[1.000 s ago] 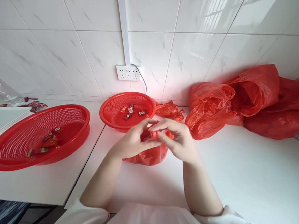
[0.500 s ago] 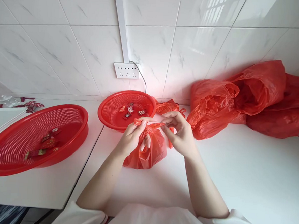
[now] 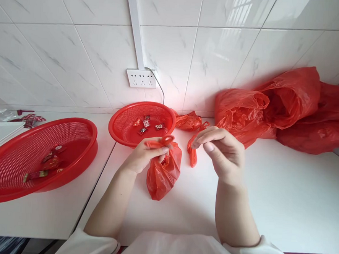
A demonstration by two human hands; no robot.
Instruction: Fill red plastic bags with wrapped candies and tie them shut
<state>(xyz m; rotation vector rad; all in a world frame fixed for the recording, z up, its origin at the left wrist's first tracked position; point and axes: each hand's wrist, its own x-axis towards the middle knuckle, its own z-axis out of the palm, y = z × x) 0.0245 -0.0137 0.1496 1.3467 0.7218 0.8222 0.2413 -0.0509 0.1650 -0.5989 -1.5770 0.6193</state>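
Drawn apart since the earlier frame are the 2 hands: the loop end of the red plastic carrier bag [image 3: 163, 176] has been let go by the right hand [image 3: 228, 155], and the bag has been turned and narrowed. Its gathered neck, with a small loop [image 3: 166, 140] standing up, is pinched between the left thumb and fingers. By the right hand nothing visible is held; its fingers are half curled, with the thumb tip separate from them. The bag lies to the left of the right hand, directly beside and partly under the left hand [image 3: 139, 155], which is nearer. Its long axis is slanted from the neck towards the wearer; whether its base is supported cannot be told.

Beneath, a white tabletop [image 3: 282, 199] is seen. Wrapped sweets [image 3: 146, 123] are held in the small perforated red basket [image 3: 119, 120] behind the left hand, and more in the large perforated red basket [image 3: 74, 173] at far left. Red bags [image 3: 296, 98] are heaped at right against marbled wall tiles [image 3: 108, 8], where a socket panel [image 3: 141, 79] is mounted.
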